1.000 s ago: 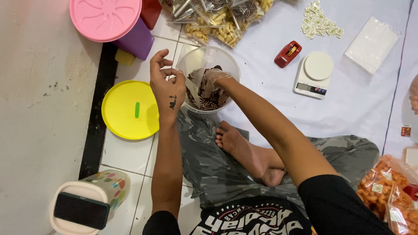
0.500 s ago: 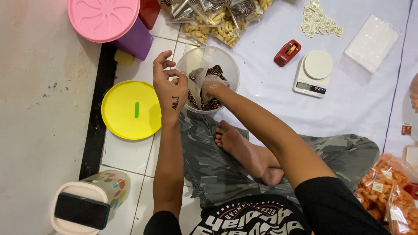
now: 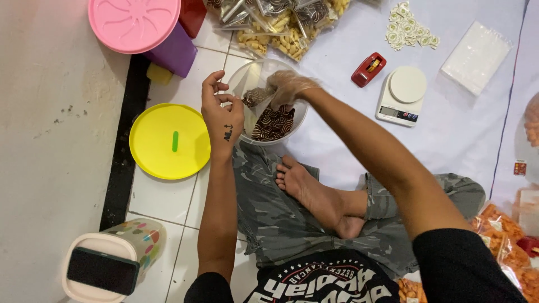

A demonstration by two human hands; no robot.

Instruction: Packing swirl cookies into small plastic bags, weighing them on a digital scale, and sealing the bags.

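Round clear plastic tub [image 3: 247, 76]: glossy, see-through | thin clear plastic glove on right hand [image 3: 287, 85]: crinkled, filmy | round yellow plastic lid [image 3: 168, 141]: smooth, matt | white plastic kitchen scale [image 3: 402, 95]: smooth | grey camouflage cloth trousers [image 3: 269, 207]: matt, creased

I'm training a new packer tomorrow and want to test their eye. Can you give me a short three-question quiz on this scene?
1. True or false: the right hand wears a thin clear glove.
2. What lies left of the clear tub of brown swirled snacks? A) yellow lid B) kitchen scale C) red tape dispenser
3. What is the left hand pinching at the tub's rim?

Key: 1. True. 2. A. 3. The mouth of a small clear bag, held open above the tub.
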